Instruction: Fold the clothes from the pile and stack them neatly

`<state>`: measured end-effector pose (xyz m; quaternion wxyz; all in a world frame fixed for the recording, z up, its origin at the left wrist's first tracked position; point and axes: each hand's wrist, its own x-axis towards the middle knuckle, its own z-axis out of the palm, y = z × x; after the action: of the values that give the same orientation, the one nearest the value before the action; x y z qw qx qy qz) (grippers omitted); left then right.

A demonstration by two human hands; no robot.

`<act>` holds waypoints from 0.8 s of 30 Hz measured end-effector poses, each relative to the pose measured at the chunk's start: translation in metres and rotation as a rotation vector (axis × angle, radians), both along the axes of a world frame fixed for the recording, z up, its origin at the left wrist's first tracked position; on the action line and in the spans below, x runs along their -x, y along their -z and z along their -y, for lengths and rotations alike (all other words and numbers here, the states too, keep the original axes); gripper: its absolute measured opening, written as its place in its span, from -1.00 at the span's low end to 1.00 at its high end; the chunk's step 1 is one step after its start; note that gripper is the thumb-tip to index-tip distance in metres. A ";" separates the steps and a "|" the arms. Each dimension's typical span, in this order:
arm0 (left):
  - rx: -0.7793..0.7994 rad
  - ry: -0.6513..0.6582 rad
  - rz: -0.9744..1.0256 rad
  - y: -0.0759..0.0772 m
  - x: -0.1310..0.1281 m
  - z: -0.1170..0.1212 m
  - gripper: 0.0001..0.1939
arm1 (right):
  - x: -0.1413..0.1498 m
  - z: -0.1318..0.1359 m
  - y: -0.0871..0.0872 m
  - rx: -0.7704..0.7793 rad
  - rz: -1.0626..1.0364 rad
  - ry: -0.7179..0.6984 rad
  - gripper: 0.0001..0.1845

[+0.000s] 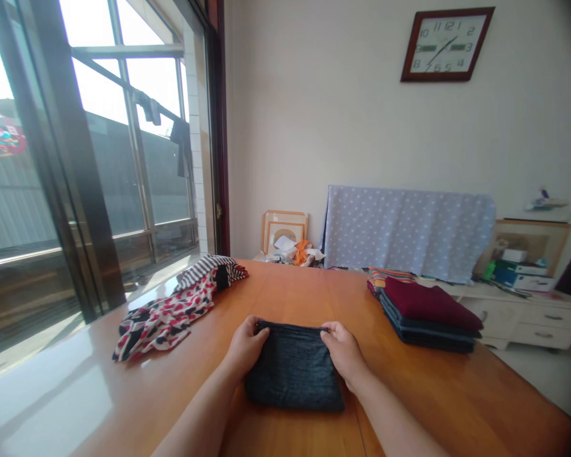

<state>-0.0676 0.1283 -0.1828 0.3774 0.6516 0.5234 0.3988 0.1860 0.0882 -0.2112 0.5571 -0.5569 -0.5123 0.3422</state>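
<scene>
A dark blue folded garment (295,371), its exact kind unclear, lies in front of me at the near middle of the table. My left hand (248,343) pinches its far left corner between thumb and fingers. At the far right corner, my right hand (345,349) grips the same edge in a like pinch. Between the two hands the far edge runs nearly straight. Off to the right sits a stack of folded clothes, with a maroon garment (428,303) on top of dark blue ones (428,336).
On the table's (285,289) left lie a crumpled heart-patterned garment (166,320) and a black-and-white striped one (204,270). Behind the table stand a cloth-draped object (404,231) and a white cabinet (542,324). A glass door (137,158) is at left; a clock (447,44) hangs above.
</scene>
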 end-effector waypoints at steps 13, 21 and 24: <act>-0.295 -0.094 -0.339 -0.010 0.004 0.015 -0.60 | -0.006 0.006 -0.005 -0.036 0.277 0.206 -0.51; -0.399 0.242 -0.533 -0.027 -0.012 0.046 -0.55 | 0.026 0.044 -0.043 -0.220 0.770 -0.028 -0.55; -0.356 0.310 -0.666 -0.019 -0.015 0.048 -0.47 | 0.037 0.051 -0.041 -0.068 0.956 -0.188 -0.44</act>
<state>-0.0523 0.0800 -0.1642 0.1242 0.8715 0.4353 0.1887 0.1488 0.0375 -0.1699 0.2442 -0.5842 -0.7698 0.0801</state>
